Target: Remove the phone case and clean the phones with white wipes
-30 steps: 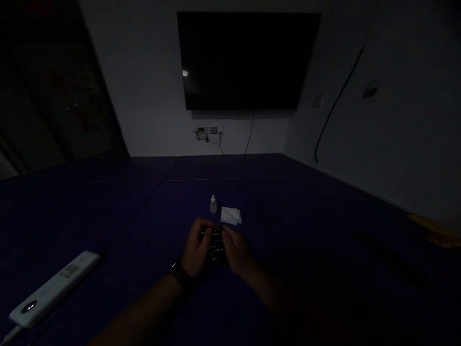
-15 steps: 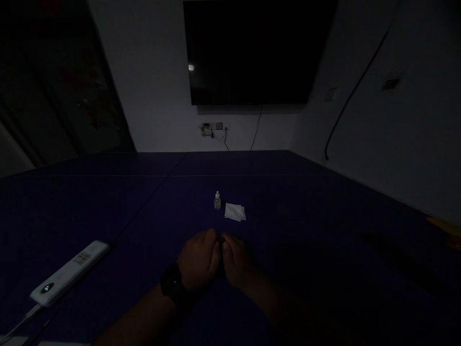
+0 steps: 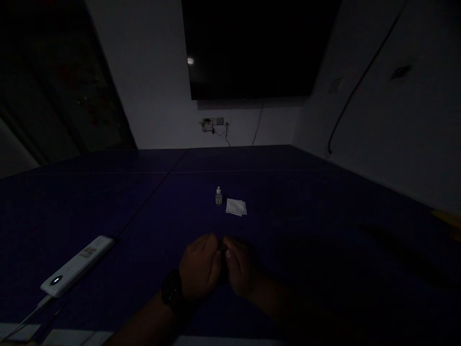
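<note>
My left hand (image 3: 200,263), with a dark watch (image 3: 173,290) on its wrist, is closed near the front of the dark blue table (image 3: 151,211). Close against it, my right hand (image 3: 239,267) is closed too, its thumb and fingers curled inward. A small dark object (image 3: 222,247) shows in the gap between the fingertips; both hands grip it, and its kind is too dark to make out. Beyond the hands stands a small clear bottle (image 3: 218,197) with a white dropper-like top. Beside it on the right lies a folded white tissue or cloth (image 3: 236,207).
A white power bank-like device (image 3: 78,265) with a lit round display and a cable (image 3: 27,317) lies on the left. A large black screen (image 3: 259,48) hangs on the wall above sockets and wires (image 3: 212,124). Something yellow (image 3: 446,218) is at the right edge.
The view has shifted slightly, so the bottle and tissue appear a little higher. My hands stay together around the dark object, nearly in the same pose.
</note>
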`<state>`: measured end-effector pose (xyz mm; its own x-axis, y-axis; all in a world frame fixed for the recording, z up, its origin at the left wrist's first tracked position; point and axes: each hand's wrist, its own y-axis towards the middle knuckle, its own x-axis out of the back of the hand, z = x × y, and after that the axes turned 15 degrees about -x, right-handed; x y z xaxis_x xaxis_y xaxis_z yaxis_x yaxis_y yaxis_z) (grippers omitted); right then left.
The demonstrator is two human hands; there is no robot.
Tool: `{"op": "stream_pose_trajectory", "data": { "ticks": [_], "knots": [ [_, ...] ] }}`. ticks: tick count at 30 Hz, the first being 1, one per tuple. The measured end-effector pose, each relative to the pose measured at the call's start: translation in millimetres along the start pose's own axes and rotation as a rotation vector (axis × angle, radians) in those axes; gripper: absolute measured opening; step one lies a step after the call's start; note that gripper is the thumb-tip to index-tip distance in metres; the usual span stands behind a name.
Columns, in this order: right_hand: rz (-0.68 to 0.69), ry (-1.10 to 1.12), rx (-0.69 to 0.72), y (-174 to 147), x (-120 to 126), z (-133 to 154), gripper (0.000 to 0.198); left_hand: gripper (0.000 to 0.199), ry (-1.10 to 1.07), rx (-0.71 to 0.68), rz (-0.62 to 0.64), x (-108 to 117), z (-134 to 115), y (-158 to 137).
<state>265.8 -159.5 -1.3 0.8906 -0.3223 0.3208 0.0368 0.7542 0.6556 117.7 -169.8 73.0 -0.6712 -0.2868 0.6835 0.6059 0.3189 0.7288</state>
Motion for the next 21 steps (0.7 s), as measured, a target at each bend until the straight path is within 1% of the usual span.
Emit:
{"op": "stream_pose_trajectory", "data": {
  "ticks": [3,4,5,7,10,12,14,17,21],
  "knots": [
    [-0.035,0.043,-0.053,-10,2,-2,0.037,0.025,-0.092,0.007,0.019,4,-3,1],
    [-0.008,0.056,-0.084,-11,6,-1,0.038,0.026,-0.124,0.009,0.030,6,-3,2],
    [0.044,0.072,-0.118,-11,10,3,0.039,0.027,-0.152,0.008,0.045,8,-4,2],
    [0.220,0.108,-0.182,-6,24,12,0.038,0.029,-0.197,0.008,0.088,13,-5,2],
    [0.448,0.185,-0.220,2,45,27,0.028,0.033,-0.256,0.039,0.159,21,-8,0],
    [0.505,0.244,-0.208,5,53,32,0.023,0.035,-0.316,0.078,0.190,25,-11,-2],
    [0.523,0.263,-0.209,4,55,34,0.022,0.038,-0.360,0.119,0.210,29,-15,-5],
    [0.535,0.252,-0.210,2,52,36,0.027,0.043,-0.386,0.174,0.224,32,-18,-10],
    [0.503,0.256,-0.194,2,47,42,0.031,0.046,-0.440,0.179,0.250,36,-17,-12]
  ]
}}
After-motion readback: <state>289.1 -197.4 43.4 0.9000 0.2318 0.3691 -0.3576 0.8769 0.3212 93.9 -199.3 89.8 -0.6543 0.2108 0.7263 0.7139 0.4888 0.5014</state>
